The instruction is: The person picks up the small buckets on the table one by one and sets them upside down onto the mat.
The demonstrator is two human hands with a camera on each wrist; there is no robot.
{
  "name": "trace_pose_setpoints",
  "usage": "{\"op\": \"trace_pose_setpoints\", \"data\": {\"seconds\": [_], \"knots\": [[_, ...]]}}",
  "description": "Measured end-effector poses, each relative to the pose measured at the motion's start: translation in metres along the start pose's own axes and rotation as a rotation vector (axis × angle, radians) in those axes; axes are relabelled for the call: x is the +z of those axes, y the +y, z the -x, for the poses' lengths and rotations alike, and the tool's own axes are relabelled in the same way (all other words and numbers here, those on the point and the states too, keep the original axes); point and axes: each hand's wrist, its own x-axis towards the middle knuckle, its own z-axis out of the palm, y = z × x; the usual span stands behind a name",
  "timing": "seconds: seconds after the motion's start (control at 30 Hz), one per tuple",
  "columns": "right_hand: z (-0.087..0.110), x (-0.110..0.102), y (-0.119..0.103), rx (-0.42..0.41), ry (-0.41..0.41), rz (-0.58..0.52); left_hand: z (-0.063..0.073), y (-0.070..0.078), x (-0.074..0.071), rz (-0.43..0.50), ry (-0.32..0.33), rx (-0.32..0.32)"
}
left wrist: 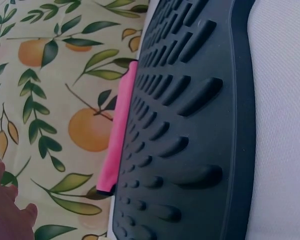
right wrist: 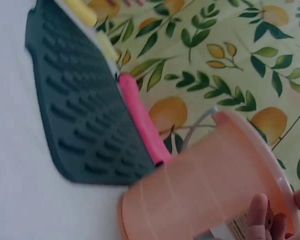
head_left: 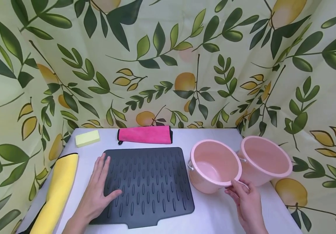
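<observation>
My right hand (head_left: 247, 201) pinches the front right rim of a pink bucket (head_left: 198, 183), thumb and fingers on either side of the edge. In the right wrist view the bucket (right wrist: 185, 185) shows its smooth outer wall, with the fingers (right wrist: 257, 215) near a barcode label partly hidden behind them. My left hand (head_left: 97, 191), fingers straight and thumb spread, is over the left edge of a dark grey ridged mat (head_left: 151, 195). Whether it touches the mat, I cannot tell. A second pink bucket (head_left: 265, 156) stands just right of the first.
Behind the mat lies a rolled pink cloth (head_left: 144, 135) with black edging. A pale yellow sponge (head_left: 87, 138) sits at the back left, and a rolled yellow cloth (head_left: 59, 188) runs along the left side. Fruit-patterned fabric (head_left: 162, 71) surrounds the white table (head_left: 214, 214).
</observation>
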Motion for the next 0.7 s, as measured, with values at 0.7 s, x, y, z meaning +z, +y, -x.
{"op": "trace_pose_setpoints", "data": {"seconds": [0.7], "knots": [[0.001, 0.009, 0.01, 0.061, -0.161, -0.433, -0.002, -0.002, 0.011, 0.063, -0.021, 0.009]]}}
